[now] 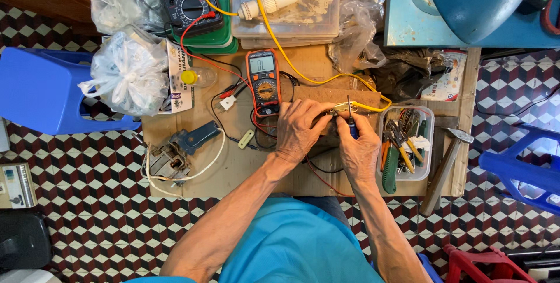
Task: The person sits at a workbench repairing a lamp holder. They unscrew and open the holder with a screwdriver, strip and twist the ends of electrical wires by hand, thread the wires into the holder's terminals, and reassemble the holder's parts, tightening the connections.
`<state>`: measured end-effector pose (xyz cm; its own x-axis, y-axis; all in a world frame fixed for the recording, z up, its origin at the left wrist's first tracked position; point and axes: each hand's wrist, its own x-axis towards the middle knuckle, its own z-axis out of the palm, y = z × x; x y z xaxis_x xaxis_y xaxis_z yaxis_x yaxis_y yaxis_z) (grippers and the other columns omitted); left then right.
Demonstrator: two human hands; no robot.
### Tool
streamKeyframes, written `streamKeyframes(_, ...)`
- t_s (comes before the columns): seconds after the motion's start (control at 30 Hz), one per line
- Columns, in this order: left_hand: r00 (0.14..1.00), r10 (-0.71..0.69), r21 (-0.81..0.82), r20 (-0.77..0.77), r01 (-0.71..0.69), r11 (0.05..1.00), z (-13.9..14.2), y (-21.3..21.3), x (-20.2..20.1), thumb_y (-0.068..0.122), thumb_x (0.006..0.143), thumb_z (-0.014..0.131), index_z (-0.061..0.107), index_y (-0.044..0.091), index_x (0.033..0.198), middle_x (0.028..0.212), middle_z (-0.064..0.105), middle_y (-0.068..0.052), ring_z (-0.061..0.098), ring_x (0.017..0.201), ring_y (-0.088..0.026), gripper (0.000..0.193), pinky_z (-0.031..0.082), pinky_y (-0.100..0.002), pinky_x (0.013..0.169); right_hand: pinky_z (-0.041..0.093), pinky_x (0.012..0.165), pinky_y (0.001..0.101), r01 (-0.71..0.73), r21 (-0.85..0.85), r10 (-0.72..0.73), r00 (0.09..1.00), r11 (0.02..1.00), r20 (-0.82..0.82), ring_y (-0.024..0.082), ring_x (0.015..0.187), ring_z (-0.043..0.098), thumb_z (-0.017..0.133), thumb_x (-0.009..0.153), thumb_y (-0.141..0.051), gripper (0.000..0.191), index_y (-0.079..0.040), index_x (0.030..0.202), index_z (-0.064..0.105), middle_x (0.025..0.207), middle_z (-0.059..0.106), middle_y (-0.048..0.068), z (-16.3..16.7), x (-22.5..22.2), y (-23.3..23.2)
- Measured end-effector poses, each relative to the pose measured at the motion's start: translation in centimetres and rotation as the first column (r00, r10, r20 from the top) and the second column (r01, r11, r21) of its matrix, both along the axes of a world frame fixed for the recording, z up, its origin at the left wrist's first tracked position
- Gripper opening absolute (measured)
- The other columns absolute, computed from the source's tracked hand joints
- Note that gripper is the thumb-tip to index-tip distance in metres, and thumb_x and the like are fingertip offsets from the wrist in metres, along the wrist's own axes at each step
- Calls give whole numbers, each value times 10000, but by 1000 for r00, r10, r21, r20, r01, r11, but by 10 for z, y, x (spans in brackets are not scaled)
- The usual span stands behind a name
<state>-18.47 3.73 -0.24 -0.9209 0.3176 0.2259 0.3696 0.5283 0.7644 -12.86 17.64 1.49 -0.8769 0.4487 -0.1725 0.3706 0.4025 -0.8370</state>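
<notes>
We look straight down on a low wooden desk (245, 166) that stands on a tiled floor (87, 201) of red, black and white cubes. Our left hand (300, 128) is curled, its fingers pressed down on a small metal part (341, 109) that lies on a wooden block (332, 95) near the middle of the desk; a yellow wire (274, 38) runs up from that part toward a white bulb (269, 2) resting on a clear plastic box (286, 20). Our right hand (359, 149) is closed around a blue-handled screwdriver (352, 121), whose thin shaft stands upright with its tip at the metal part, so both hands meet at the same spot. Just left of the hands lies an orange digital multimeter (262, 82) with red and black leads trailing over the desk. Farther up sits a black analog meter (186, 0) on a green tray (224, 41). To the right of the hands a clear tub (429, 143) holds pliers and other small tools, and a hammer (446, 163) lies beside it at the desk's edge. On the left of the desk we see a knotted white plastic bag (128, 73) and a metal switch assembly (169, 160) with a white cable. A blue plastic stool (41, 90) stands on the floor beside the desk.
</notes>
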Motion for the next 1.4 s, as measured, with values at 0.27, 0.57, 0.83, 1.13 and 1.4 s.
streamKeyframes(0.27, 999, -27, -61, -41, 25, 998, 0, 1, -1, 187, 926, 750, 726, 158, 1147, 903, 631, 11, 603, 885, -191, 225, 415, -375, 822, 503, 726, 232, -16, -79, 20, 999, 997, 47, 78, 788, 604, 699, 969, -148, 220, -13, 1140, 722, 928, 686, 19, 2, -4, 8)
streamKeyframes(0.57, 999, -27, -43, -44, 25, 999, 0, 0, -3, 204, 954, 736, 723, 170, 1165, 903, 622, 17, 597, 875, -173, 215, 409, -364, 817, 521, 788, 269, 108, -3, -108, 992, 994, -61, 123, 900, 621, 694, 1023, -156, 215, -36, 1200, 707, 1046, 638, 46, 13, -1, 33)
streamKeyframes(0.83, 999, -34, -76, -36, 31, 997, 4, 3, -4, 190, 945, 744, 736, 151, 1150, 884, 610, 4, 596, 868, -183, 209, 408, -370, 810, 510, 891, 320, -223, 195, 235, 971, 955, -40, 229, 1022, 660, 729, 948, -134, 254, -25, 1175, 692, 1128, 651, 116, 15, -21, 57)
streamKeyframes(1.13, 998, -39, -83, -43, 35, 996, 5, 5, -5, 188, 930, 752, 734, 159, 1156, 888, 615, 1, 607, 876, -188, 229, 405, -376, 806, 504, 814, 312, -199, 142, 197, 980, 970, 27, 185, 893, 637, 733, 964, -157, 191, -17, 1091, 711, 1014, 651, 91, 10, -19, 60)
streamKeyframes(1.4, 999, -47, -77, -8, 46, 996, 6, 5, -7, 192, 931, 749, 734, 162, 1180, 889, 621, 1, 600, 867, -191, 252, 405, -378, 788, 508, 751, 310, -124, 147, 114, 991, 981, 76, 174, 823, 632, 737, 964, -192, 198, -17, 1052, 708, 964, 663, 85, 9, -15, 53)
